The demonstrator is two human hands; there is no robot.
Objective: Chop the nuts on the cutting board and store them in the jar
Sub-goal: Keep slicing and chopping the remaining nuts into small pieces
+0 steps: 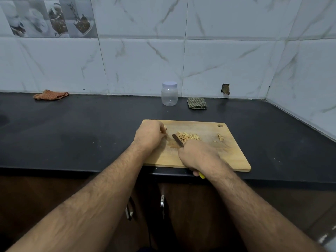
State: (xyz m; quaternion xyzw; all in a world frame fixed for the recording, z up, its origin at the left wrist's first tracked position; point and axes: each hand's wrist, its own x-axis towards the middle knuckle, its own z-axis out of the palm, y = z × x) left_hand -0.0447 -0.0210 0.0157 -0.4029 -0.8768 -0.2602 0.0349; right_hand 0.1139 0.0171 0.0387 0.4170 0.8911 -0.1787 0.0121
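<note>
Wooden board [209, 153]: right hand [198, 155] grips knife [177, 140] beside nuts [189, 136]; left hand [149, 135] curled.

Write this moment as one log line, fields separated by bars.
stage: chopping | right hand: grips knife | left hand: on cutting board | nuts: piled | jar: lidded, empty

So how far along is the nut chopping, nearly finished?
Partly. A pile of slivered nuts already lies on the cutting board. The right hand grips the knife, and the left hand seems to pinch a nut. A few whole nuts wait. The jar stands empty, lid on.
</note>
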